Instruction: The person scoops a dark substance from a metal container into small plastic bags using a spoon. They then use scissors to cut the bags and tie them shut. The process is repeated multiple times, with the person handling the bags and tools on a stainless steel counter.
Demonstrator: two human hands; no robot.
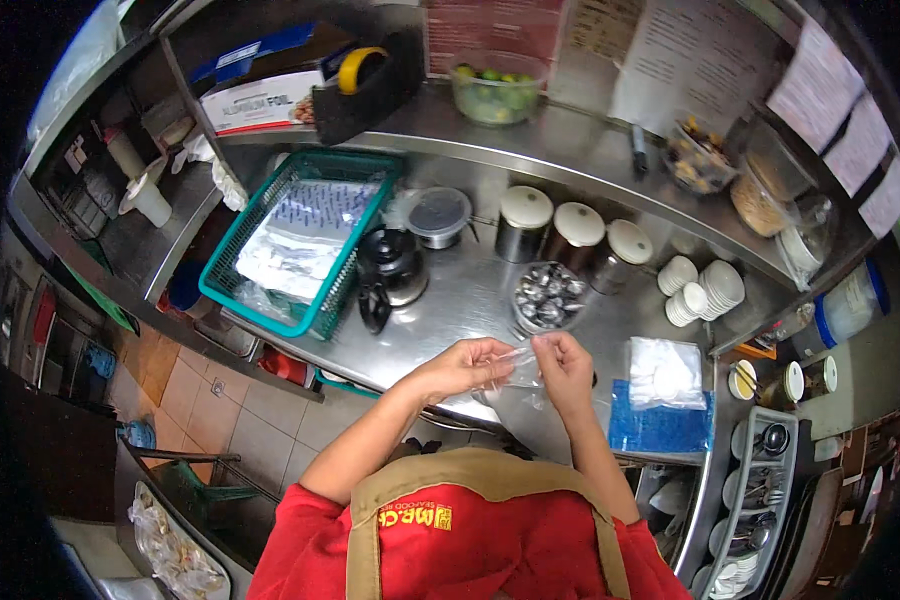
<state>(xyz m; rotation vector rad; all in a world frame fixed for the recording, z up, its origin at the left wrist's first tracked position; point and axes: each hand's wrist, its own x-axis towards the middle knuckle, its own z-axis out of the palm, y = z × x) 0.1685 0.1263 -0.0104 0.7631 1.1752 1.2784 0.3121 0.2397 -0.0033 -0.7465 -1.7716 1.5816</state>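
Between my two hands is a small clear plastic bag [523, 369], held above the front of a stainless steel counter [461, 289]. My left hand [471, 366] pinches one side of it, and my right hand [562, 369] grips the upper right edge between thumb and fingers. Just beyond the bag stands a round container [549, 296] filled with small foil-wrapped pieces. To the right, a stack of clear plastic bags [665, 367] lies partly over a blue plastic packet [658, 420].
A teal plastic basket [259, 326] of packaged bags and a glass coffee pot [396, 270] stand left. Several lidded canisters [525, 221] line the back. Small white cups [722, 289] are stacked at right. The overhead shelf [420, 146] holds an aluminum foil box [259, 105] and a tub of green citrus [499, 90].
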